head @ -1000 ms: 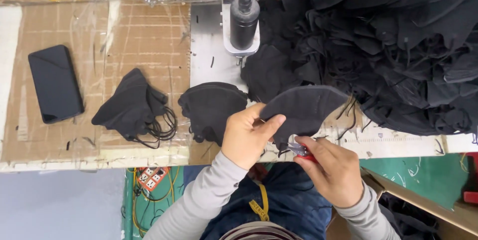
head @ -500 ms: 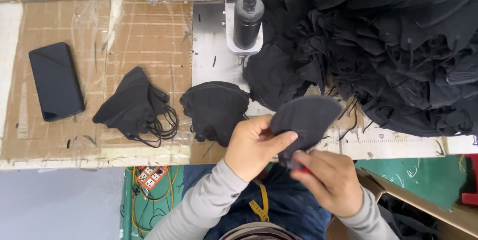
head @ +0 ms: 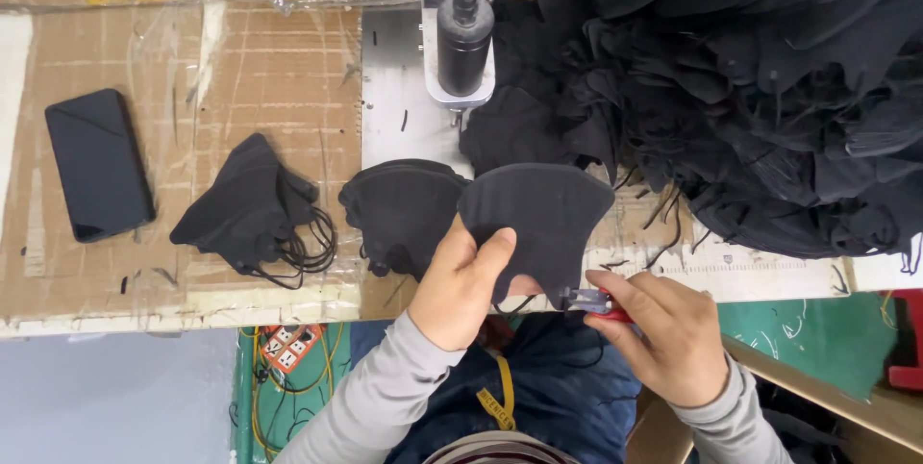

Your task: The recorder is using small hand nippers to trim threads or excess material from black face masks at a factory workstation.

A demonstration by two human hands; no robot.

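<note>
The black face mask point(head: 538, 224) is held up flat over the near edge of the surface point(head: 279, 70), pinched at its lower left by the left hand point(head: 461, 286), thumb in front and fingers closed behind it. The right hand point(head: 663, 339) is clenched around a small red-handled snipper point(head: 594, 302), whose metal tip now touches the mask's lower right corner. Half a second ago the mask was tilted and the tool sat lower; since then the mask has turned square and the blades have come up to its edge, so trimming looks to be under way. Just left lies a stack of black masks point(head: 399, 214), then a mask with ear loops point(head: 255, 219) and a dark phone point(head: 96, 166). A big heap of black masks point(head: 750, 89) fills the right, beside a machine head point(head: 463, 41).
</note>
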